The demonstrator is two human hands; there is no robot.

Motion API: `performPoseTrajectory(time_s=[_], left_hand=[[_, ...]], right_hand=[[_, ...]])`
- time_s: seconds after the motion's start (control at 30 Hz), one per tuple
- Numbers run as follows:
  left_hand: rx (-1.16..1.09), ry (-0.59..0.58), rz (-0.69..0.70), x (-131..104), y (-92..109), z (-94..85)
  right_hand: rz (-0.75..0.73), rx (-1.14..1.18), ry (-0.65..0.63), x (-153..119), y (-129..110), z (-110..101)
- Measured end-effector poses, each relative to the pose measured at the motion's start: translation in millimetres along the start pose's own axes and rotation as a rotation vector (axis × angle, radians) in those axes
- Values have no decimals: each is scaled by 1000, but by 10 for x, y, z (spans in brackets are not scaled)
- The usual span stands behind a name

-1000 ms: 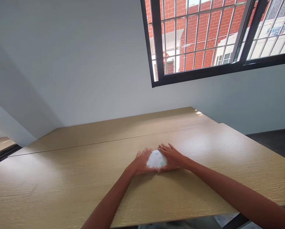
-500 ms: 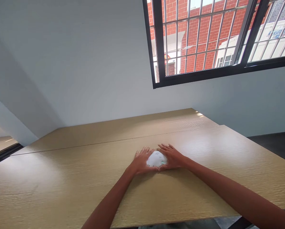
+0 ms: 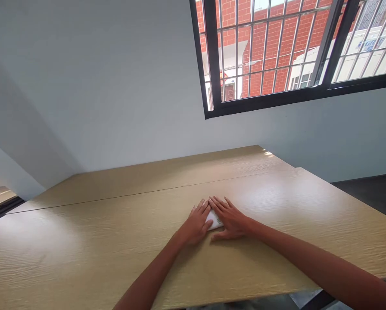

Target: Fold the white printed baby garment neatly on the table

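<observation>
A small white cloth-like item with little printed marks lies on the wooden table, mostly covered by my hands. My left hand rests flat over its left side, with the thumb on the white surface. Over its right and upper part lies my right hand, fingers spread, its thumb stretched out on the table below the item. The fingertips of both hands meet at the item's far edge. How far it extends under the palms is hidden.
Behind the table stands a grey-white wall. A black-framed window with metal bars is at the upper right. A seam runs across the tabletop beyond my hands, and the table's near edge crosses the bottom of the view.
My hands have shifted further over the white item, so less of it shows. Their fingertips have come together, while the thumbs have moved apart. The view has shifted slightly.
</observation>
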State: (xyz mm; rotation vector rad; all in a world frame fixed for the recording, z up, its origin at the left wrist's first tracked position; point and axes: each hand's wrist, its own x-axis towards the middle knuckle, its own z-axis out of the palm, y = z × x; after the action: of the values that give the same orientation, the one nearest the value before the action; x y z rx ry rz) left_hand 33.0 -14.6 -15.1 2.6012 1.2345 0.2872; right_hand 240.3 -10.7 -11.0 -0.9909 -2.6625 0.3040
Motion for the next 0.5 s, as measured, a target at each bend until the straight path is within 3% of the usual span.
performPoseTrajectory(time_s=[0.13,0.27,0.4,0.5], left_hand=[[-124,-59,-43,-43,-237,-112],[-229,-118,-57,-114,-462,-313],[-314,18,-18,-140,-566,-477],[-352,171,-93,-95,-531,-486]], right_hand=[[61,14,-71,-13,137,-35],[96,17,-59,-31,343,-35],[166,85,-46,-28,529,-72],[257,261,81,14,581,-115]])
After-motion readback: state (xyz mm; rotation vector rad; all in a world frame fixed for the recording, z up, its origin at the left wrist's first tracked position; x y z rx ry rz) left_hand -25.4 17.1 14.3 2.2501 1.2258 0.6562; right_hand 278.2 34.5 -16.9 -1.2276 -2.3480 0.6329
